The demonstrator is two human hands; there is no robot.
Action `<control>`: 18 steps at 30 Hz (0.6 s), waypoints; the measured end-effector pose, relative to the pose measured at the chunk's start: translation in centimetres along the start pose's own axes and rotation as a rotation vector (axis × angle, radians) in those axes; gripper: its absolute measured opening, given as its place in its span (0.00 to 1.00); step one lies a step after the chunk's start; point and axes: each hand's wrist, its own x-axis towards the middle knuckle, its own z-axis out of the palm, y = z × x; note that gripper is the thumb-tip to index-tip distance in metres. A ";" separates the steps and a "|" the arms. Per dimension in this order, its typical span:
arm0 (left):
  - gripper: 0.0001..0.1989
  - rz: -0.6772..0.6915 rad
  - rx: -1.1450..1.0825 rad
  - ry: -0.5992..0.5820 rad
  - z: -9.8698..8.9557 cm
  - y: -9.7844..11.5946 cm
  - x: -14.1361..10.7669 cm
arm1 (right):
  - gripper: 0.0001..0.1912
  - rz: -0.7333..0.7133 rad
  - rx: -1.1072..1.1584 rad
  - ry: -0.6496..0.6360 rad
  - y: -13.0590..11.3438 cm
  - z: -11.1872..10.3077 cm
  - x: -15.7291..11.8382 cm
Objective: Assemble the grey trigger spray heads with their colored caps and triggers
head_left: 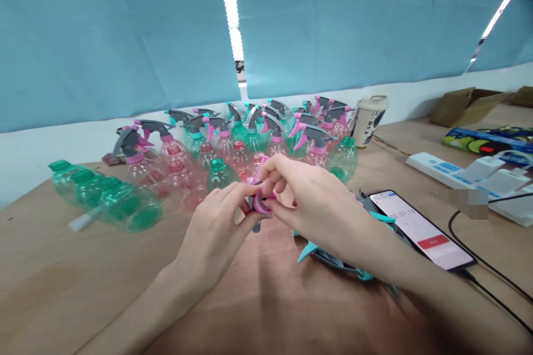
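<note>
A: ok so where's the pink-and-gray sprayer head (261,203) at, from where you're standing?
B: Dead center of the frame, up off the table (83,288). The left hand (214,227) has it pinched between thumb and fingers, and the right hand (308,191) is pinching the pink part from the other side. Some of it's hidden by fingers tbh.
A: And behind that?
B: Whole crowd of spray bottles (275,138), pink and green, upper middle. A few in there have open necks, like the green bottle (222,175) just behind the hands. More open green bottles (139,213) sit in a row, middle left.
A: Right side?
B: Teal-and-gray sprayer heads (333,260) partly under the right forearm, a phone (420,230) with a timer and red button near them, power strip (441,169) past that. Lidded paper cup (370,122) upper right, beside the bottles.
</note>
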 end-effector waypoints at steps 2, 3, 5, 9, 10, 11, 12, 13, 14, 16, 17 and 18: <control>0.04 0.006 -0.005 -0.015 0.2 0.0 0.0 | 0.12 -0.001 -0.037 0.020 -0.1 0.3 -0.3; 0.04 0.007 -0.007 -0.023 0.3 -0.1 -0.1 | 0.12 -0.003 -0.049 0.020 -0.1 0.5 -0.4; 0.04 0.001 -0.023 -0.045 0.4 -0.2 -0.1 | 0.11 -0.007 -0.059 0.009 0.0 0.6 -0.3; 0.03 -0.010 -0.052 -0.054 0.4 -0.1 0.0 | 0.09 -0.004 -0.030 -0.021 0.1 0.1 0.0; 0.04 -0.007 -0.063 -0.044 0.3 0.0 0.0 | 0.09 -0.003 -0.018 -0.018 0.1 -0.2 0.0; 0.05 -0.002 -0.076 -0.033 0.2 0.2 0.0 | 0.09 -0.003 -0.010 -0.009 0.0 -0.5 -0.1; 0.07 0.007 -0.092 -0.021 0.1 0.5 0.0 | 0.09 -0.007 -0.009 0.008 0.0 -0.8 -0.2; 0.09 0.019 -0.108 -0.010 0.1 0.8 0.0 | 0.09 -0.011 -0.015 0.022 -0.1 -1.2 -0.4; 0.10 0.033 -0.122 0.000 0.1 1.1 0.0 | 0.09 -0.018 -0.024 0.031 -0.2 -1.5 -0.7; 0.10 0.060 -0.142 -0.002 0.4 1.6 -0.1 | 0.09 -0.030 -0.035 0.016 -0.2 -2.2 -1.4; 0.10 0.069 -0.148 -0.016 0.8 1.7 0.0 | 0.09 -0.031 -0.037 -0.007 0.0 -2.6 -1.8; 0.10 0.076 -0.151 -0.033 1.3 1.8 0.0 | 0.09 -0.027 -0.039 -0.042 0.3 -3.0 -2.3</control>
